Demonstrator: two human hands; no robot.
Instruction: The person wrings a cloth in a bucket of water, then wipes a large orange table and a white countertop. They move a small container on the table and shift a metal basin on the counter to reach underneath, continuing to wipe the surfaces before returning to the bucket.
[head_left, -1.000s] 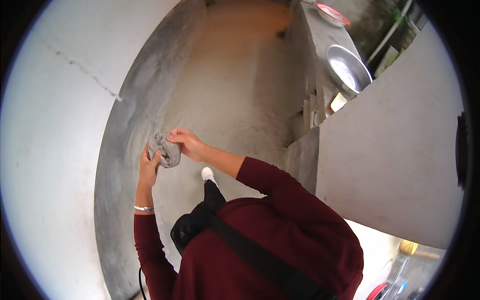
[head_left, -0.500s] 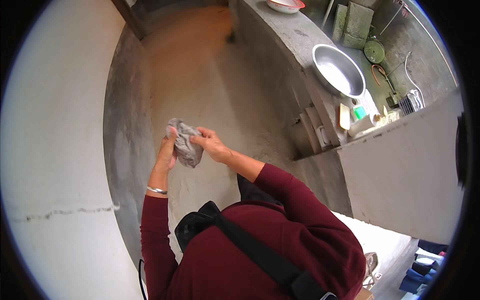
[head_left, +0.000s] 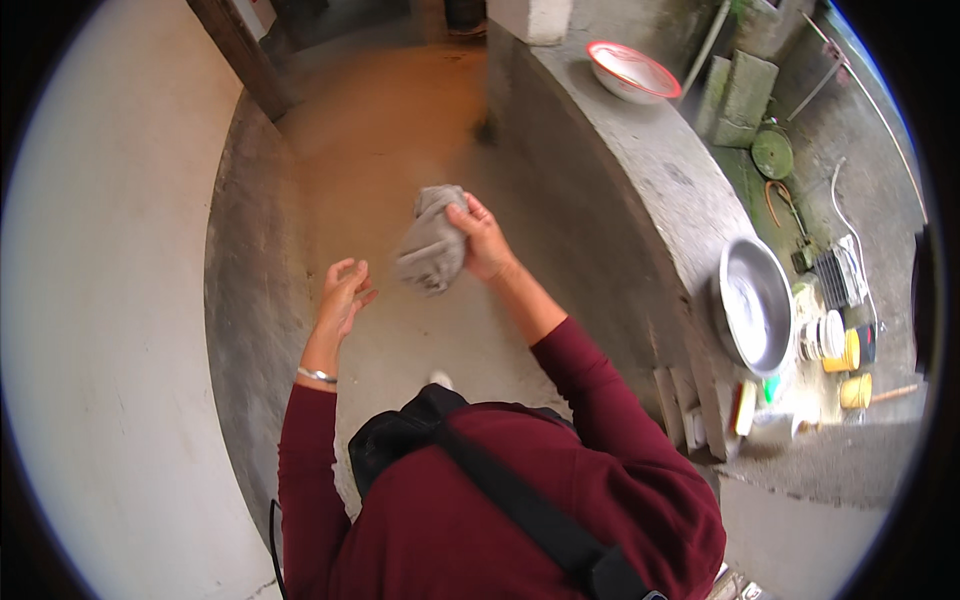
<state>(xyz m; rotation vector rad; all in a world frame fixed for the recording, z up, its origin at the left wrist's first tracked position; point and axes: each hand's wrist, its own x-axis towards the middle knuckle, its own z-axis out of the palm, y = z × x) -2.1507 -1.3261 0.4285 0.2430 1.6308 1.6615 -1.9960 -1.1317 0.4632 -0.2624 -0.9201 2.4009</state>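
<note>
A crumpled grey cloth [head_left: 430, 248] hangs in front of me over the passage floor. My right hand [head_left: 485, 237] grips its upper right side, thumb across the folds. To the left of the cloth, apart from it, my left hand [head_left: 343, 297] is empty with its fingers loosely curled and spread. A silver bangle [head_left: 317, 375] circles my left wrist.
A concrete ledge [head_left: 640, 150] runs along the right, bearing a red-rimmed white basin [head_left: 632, 72] and a steel basin [head_left: 756, 305]. Beyond it are yellow containers [head_left: 855, 390] and a green round lid [head_left: 772, 154]. A pale wall [head_left: 110, 300] stands on the left.
My left hand has let go of the cloth, which my right hand has carried up and to the right. The view has moved forward along the ledge.
</note>
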